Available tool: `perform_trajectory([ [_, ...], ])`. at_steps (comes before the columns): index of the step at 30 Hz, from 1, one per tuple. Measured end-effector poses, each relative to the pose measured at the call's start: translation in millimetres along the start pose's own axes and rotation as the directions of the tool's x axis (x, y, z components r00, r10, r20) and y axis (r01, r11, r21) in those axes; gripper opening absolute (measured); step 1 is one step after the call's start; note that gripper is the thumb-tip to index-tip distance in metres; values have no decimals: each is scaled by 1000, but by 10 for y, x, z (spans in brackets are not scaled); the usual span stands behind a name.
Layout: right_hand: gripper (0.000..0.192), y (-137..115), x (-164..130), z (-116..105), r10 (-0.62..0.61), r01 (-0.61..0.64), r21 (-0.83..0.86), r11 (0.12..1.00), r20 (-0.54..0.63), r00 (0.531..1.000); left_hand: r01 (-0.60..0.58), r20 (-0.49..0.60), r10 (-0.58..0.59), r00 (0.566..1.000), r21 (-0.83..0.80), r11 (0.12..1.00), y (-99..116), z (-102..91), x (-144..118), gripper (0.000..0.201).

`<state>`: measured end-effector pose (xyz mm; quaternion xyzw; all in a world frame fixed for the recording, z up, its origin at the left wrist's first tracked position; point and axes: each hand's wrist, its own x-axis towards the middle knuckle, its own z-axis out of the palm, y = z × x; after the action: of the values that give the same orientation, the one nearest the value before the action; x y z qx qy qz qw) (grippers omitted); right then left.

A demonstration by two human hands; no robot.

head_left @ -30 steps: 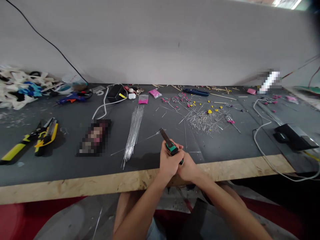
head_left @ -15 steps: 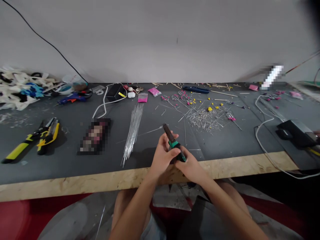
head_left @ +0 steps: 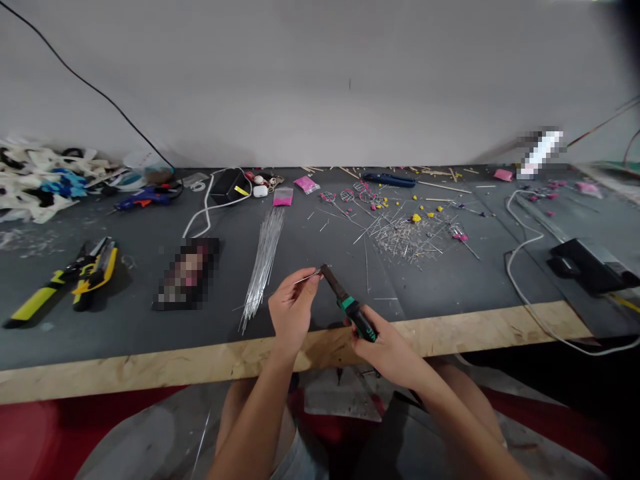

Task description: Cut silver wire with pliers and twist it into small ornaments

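You sit at a dark-topped workbench point(head_left: 125, 333) with a raw chipboard front edge, set against a plain pale wall. Just over that edge, your right hand point(head_left: 387, 347) is wrapped around the green-and-black handle of a pair of pliers point(head_left: 347, 303), fingers curled shut on the grip, so the dark nose angles up toward 10 o'clock. At the nose tip sits a short piece of thin wire point(head_left: 307, 277). Your left hand point(head_left: 290, 310) meets it there: thumb and forefinger are pressed together on the wire's free end, the other fingers loosely folded beneath. The wire therefore runs straight from your left fingertips into the plier nose, level and taut. Holding it from both ends like this looks meant to steady so thin a piece while the tool bites; whether the nose is actually clamped on it is too small to tell.

At 11 o'clock from your hands lies a bundle of straight wires point(head_left: 263, 263), near enough to reach. At 1 o'clock, farther back, is a scatter of wire offcuts point(head_left: 407, 240) with yellow and pink beads among them. Far out at 9 o'clock rest yellow-handled cutters point(head_left: 65, 277). A white cable point(head_left: 523, 267) loops at 3 o'clock.
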<state>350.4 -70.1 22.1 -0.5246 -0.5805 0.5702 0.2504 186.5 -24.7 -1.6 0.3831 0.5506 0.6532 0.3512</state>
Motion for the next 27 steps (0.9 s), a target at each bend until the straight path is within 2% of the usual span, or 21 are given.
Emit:
perform_trajectory([
  [6, 21, 42, -1, 12, -30, 28, -37, 999, -50, 998, -33, -32, 35, 999, 78, 996, 56, 9, -31, 18],
  [14, 27, 9, -35, 4, -46, 39, -125, 991, -50, 998, -86, -54, 93, 994, 118, 989, 30, 19, -35, 13],
  [18, 30, -8, -45, 3, -52, 49, -106, 993, -23, 998, -211, -67, 217, 974, 91, 973, 8, 41, -64, 7],
  [23, 28, -34, -53, -22, -33, 34, -20, 999, 65, 997, -386, -38, 388, 921, 44, 921, -39, 39, -58, 9],
  [27, 27, -76, -73, -69, -3, 1, 18, 1000, 115, 993, -437, 2, 437, 899, 43, 899, -63, 17, -35, 10],
])
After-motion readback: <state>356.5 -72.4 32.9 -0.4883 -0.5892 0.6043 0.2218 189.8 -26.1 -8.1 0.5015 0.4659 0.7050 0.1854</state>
